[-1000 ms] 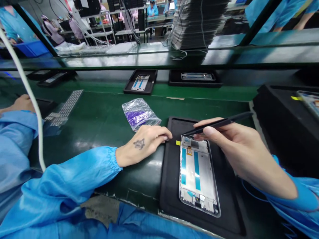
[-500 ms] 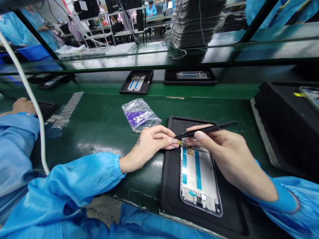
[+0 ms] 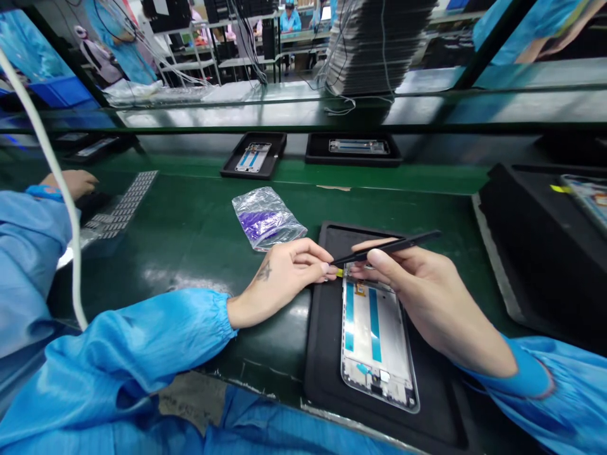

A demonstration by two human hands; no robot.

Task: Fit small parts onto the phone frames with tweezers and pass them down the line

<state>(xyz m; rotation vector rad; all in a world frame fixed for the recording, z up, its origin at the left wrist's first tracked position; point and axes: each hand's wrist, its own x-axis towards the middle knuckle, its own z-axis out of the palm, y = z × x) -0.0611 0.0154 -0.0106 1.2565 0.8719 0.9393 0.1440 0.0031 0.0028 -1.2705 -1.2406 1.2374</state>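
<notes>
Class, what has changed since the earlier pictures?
The right hand carried the black tweezers left, from the top of the phone frame to the left hand, which edged right. The far trays slid left. The phone frame and plastic bag stayed put.

No readable text, no legible labels, brands, numbers or signs in view

The head view faces forward and down, close above the green workbench (image 3: 194,246).
</notes>
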